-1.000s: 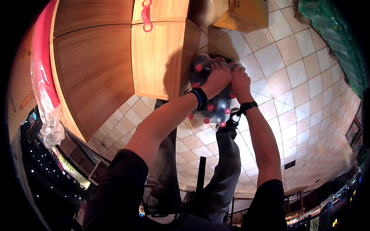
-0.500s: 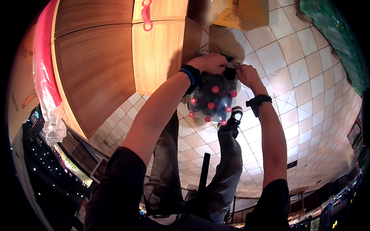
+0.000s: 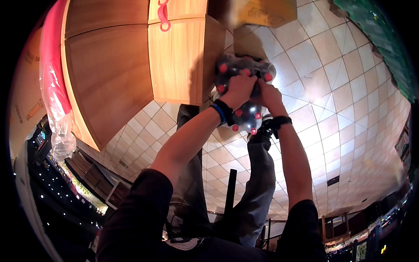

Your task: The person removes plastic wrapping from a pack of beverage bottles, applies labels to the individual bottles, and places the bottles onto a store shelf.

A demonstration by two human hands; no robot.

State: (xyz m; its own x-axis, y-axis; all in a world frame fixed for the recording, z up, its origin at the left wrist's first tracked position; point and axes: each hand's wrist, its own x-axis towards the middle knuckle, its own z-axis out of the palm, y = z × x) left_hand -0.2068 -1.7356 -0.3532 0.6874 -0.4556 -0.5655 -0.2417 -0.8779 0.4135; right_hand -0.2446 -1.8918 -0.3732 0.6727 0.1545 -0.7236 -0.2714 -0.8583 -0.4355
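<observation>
A pack of dark bottles (image 3: 248, 114) with red caps, wrapped in clear plastic film, stands on the tiled floor between my feet and the wooden unit. My left hand (image 3: 241, 91) reaches over the middle of the pack, its fingers curled into the film among the caps. Close beside it on the right, my right hand (image 3: 269, 97) also has bent fingers closed on the film. A dark gap shows between the two hands. Some caps stay visible beyond and in front of my hands; the fingertips are partly hidden.
Left of the pack stands a wooden cabinet (image 3: 176, 61) with a red bottle-shaped opener-like piece (image 3: 163, 15) on it. A yellow carton (image 3: 270, 13) lies beyond. Green-wrapped goods (image 3: 379, 48) line the far right. My shoe (image 3: 260, 131) is against the pack's near right side.
Both hands have come back from the far end of the pack to its middle, nearer to me. More capped bottles at the far end are now uncovered.
</observation>
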